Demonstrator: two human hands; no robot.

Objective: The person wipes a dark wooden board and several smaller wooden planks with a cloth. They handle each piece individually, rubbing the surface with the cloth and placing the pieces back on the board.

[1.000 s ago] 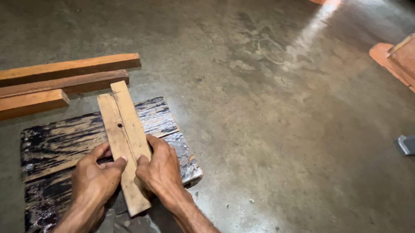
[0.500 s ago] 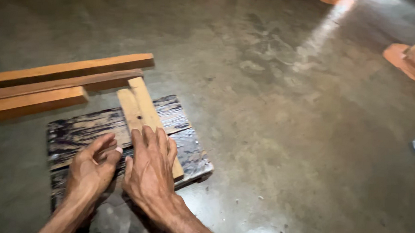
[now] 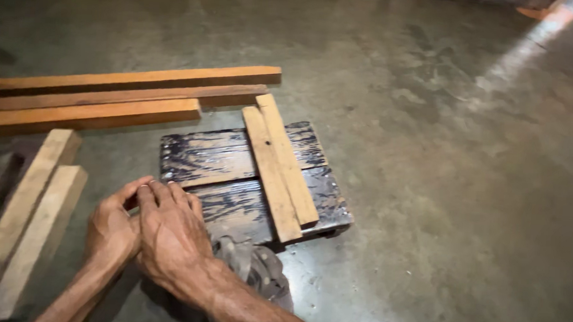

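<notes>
Two pale wood strips [image 3: 280, 167] were laid side by side across a dark, scratched board [image 3: 219, 158] on the concrete floor [image 3: 428, 154]. The left hand [image 3: 111, 227] was seen at the near left corner of the board, with the fingers bent and nothing held in it. The right hand [image 3: 170, 233] was laid partly over the left one, its fingers spread flat, and it was empty too. The strips were not touched by either hand. Three long brown planks [image 3: 109, 95] were seen behind the board, and two pale blocks [image 3: 30, 214] were seen at the left.
</notes>
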